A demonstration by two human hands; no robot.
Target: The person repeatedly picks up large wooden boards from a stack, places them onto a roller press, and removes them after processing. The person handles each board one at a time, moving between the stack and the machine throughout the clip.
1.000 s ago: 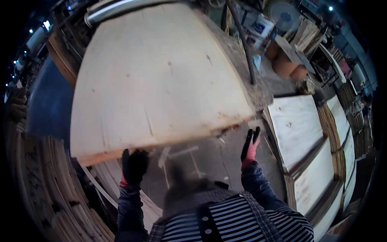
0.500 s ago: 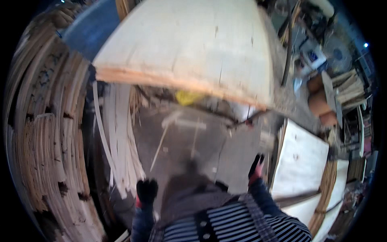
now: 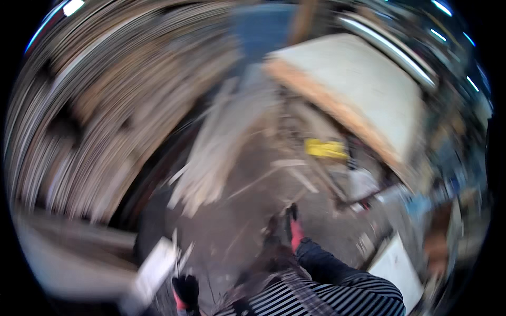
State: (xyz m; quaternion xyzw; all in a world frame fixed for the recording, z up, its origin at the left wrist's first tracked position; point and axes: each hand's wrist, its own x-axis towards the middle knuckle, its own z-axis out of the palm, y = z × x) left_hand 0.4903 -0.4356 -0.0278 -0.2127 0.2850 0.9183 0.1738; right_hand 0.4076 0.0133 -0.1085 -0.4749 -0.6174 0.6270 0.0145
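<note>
My left hand (image 3: 185, 289), in a black and red glove, is low in the picture, near a pale board (image 3: 154, 268) and thin wood strips (image 3: 181, 257). Its fingers are smeared by motion, so their pose is unclear. My right hand (image 3: 294, 226), gloved the same way, is over the dark floor (image 3: 247, 210) with its fingers stretched forward. Nothing shows in it. Ahead to the right lies a thick stack of pale veneer sheets (image 3: 358, 84) with orange-brown edges.
Tall stacks of wood sheets (image 3: 132, 95) fill the left side. Loose pale strips (image 3: 211, 158) lie beside them. A yellow object (image 3: 326, 149) sits under the veneer stack's edge. At the lower right stands a white board (image 3: 398, 268), and a blue panel (image 3: 263, 31) is at the back.
The view has swung left, so the veneer stack now appears farther right and the left-hand wood stacks fill more of the picture. Both hands appear lower and farther left.
</note>
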